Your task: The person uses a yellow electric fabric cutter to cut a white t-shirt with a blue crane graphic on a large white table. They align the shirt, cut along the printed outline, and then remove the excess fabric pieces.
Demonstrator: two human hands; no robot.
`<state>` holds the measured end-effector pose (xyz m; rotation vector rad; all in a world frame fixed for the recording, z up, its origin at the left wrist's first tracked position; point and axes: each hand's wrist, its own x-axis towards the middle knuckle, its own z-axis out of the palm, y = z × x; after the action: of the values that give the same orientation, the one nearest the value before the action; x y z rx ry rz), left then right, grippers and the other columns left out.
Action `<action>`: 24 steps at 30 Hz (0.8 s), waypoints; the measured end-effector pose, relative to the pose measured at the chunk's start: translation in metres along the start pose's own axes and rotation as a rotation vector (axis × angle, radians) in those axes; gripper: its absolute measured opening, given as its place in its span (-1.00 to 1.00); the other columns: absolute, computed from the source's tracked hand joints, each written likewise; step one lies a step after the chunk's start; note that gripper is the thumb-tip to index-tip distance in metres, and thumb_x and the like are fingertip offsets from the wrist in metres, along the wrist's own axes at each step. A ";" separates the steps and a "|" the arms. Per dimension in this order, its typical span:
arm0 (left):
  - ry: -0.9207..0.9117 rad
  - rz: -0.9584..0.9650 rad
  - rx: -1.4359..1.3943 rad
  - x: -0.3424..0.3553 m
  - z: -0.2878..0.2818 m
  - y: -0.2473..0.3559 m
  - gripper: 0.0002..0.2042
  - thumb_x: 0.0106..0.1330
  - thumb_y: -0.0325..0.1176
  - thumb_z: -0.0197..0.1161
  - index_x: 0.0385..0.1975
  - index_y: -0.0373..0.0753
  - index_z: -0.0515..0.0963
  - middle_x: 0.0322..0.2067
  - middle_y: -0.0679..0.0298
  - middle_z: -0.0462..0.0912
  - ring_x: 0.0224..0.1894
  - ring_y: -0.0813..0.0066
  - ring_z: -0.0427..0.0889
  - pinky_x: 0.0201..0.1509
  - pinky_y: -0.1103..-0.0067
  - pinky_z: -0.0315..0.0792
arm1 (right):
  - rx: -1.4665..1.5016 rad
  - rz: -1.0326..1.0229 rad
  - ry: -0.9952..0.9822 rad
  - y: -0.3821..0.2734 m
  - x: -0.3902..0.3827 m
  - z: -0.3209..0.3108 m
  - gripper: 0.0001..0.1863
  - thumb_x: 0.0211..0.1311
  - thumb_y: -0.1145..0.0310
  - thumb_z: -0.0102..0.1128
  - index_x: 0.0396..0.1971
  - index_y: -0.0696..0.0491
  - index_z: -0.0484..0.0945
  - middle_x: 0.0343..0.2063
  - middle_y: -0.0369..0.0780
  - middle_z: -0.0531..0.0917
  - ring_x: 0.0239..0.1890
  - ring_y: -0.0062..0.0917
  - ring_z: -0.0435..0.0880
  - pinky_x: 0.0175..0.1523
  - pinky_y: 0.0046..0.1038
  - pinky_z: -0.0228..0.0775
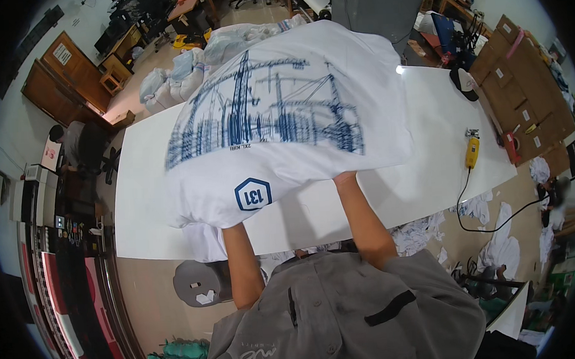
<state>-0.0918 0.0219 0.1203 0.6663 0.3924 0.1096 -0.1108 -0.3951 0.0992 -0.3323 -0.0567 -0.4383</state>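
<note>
A large white cloth [287, 163], seemingly a garment or a panel of one, billows up over the table in front of me. It carries a blue sketch-like print of cranes and buildings, with a blue hexagon mark nearer to me. My left hand [232, 229] goes under its near left edge, so only the wrist shows. At the near right edge my right hand [345, 176] also disappears beneath the fabric, with a little of its back in view. The fingers of both are hidden. Part of the cloth hangs beyond the table's near edge, beside my left forearm.
The white table [153, 192] spreads beneath the cloth. On its right lie a yellow corded tool [472, 151] and a black-and-white cap-like item [464, 84]. Cardboard [521, 92] leans at the right. A grey stool [199, 283] stands near me; fabric scraps [421, 234] lie on the floor.
</note>
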 end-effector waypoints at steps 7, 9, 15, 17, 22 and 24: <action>-0.255 -0.054 -0.322 -0.029 -0.030 0.008 -0.47 0.63 -0.06 -0.10 0.44 -0.23 0.41 0.45 0.02 0.44 0.52 -0.10 0.34 0.60 -0.10 0.14 | 0.062 0.457 0.209 -0.026 0.019 0.012 -0.45 0.65 0.13 -0.15 0.43 0.13 0.37 0.42 -0.08 0.48 0.47 -0.18 0.43 0.52 -0.08 0.33; -0.019 0.010 0.040 -0.067 -0.023 -0.017 -0.47 0.62 -0.06 -0.09 0.44 -0.21 0.42 0.45 0.03 0.44 0.51 -0.07 0.36 0.59 -0.09 0.17 | -0.087 0.421 0.307 -0.042 0.003 -0.014 -0.47 0.63 0.14 -0.08 0.42 0.12 0.39 0.41 -0.09 0.49 0.46 -0.20 0.44 0.50 -0.08 0.35; 0.295 -0.309 -0.272 -0.171 -0.100 -0.056 -0.48 0.62 -0.06 -0.05 0.44 -0.19 0.40 0.41 0.11 0.51 0.46 0.05 0.45 0.54 0.04 0.32 | -0.569 0.434 0.775 -0.097 -0.098 -0.042 -0.43 0.54 0.11 0.15 0.40 0.09 0.38 0.32 -0.16 0.54 0.38 -0.28 0.47 0.46 -0.12 0.32; 0.301 -0.303 -0.280 -0.188 -0.123 -0.069 -0.48 0.62 -0.05 -0.04 0.45 -0.18 0.39 0.41 0.13 0.50 0.45 0.05 0.46 0.55 0.03 0.31 | -0.546 0.430 0.678 -0.115 -0.115 -0.053 -0.43 0.53 0.07 0.18 0.38 0.06 0.40 0.26 -0.19 0.56 0.35 -0.31 0.49 0.44 -0.12 0.34; 0.347 -0.294 -0.208 -0.212 -0.104 -0.075 -0.47 0.65 -0.02 -0.06 0.49 -0.14 0.35 0.46 0.14 0.45 0.49 0.08 0.40 0.58 0.01 0.23 | -0.373 0.406 0.697 -0.126 -0.134 -0.075 -0.41 0.56 0.05 0.16 0.39 0.09 0.37 0.25 -0.16 0.57 0.34 -0.31 0.51 0.45 -0.10 0.36; 0.313 -0.300 -0.238 -0.216 -0.085 -0.073 -0.45 0.64 0.01 -0.02 0.49 -0.15 0.35 0.46 0.15 0.45 0.49 0.08 0.40 0.60 0.01 0.21 | -0.317 0.379 0.733 -0.123 -0.141 -0.088 -0.37 0.58 0.00 0.13 0.42 0.10 0.34 0.31 -0.13 0.55 0.37 -0.29 0.51 0.48 -0.09 0.35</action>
<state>-0.3258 -0.0341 0.0826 0.3490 0.7631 -0.0263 -0.2919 -0.4711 0.0361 -0.4653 0.7866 -0.1697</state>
